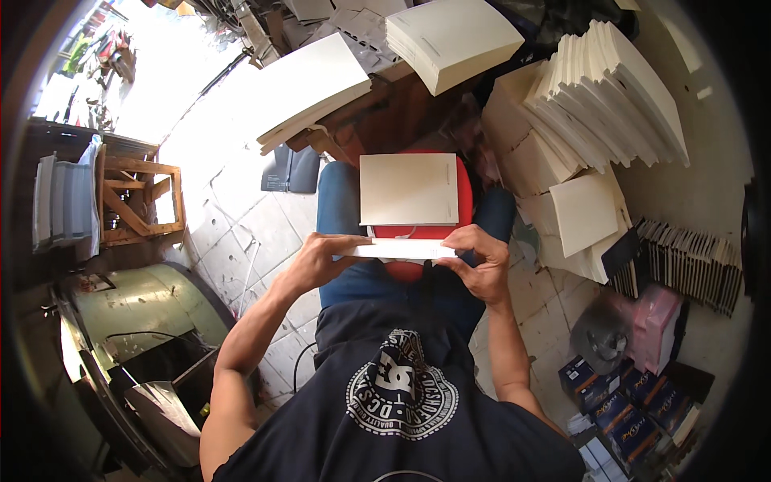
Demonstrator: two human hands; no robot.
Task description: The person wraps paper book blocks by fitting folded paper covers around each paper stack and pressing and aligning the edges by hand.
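Observation:
Between my two hands I hold a stack of white paper sheets (396, 249) on edge, so its narrow side faces up. My left hand (323, 255) grips its left end, with the fingers along the far side. On the right end, my right hand (479, 259) pinches the stack between thumb and fingers. Just beyond it lies a cream-coloured paper block (408, 189) on a red stool (464, 193) between my knees. The stack's lower edge hangs over the near part of the stool; whether it rests on it I cannot tell.
Paper piles (317, 87) and a thick cream block (454, 40) lie on a bench ahead. Tall paper stacks (602, 96) lean at the right. Blue boxes (626, 414) stand low right. A greenish machine (148, 309) and wooden frame (140, 197) are at the left.

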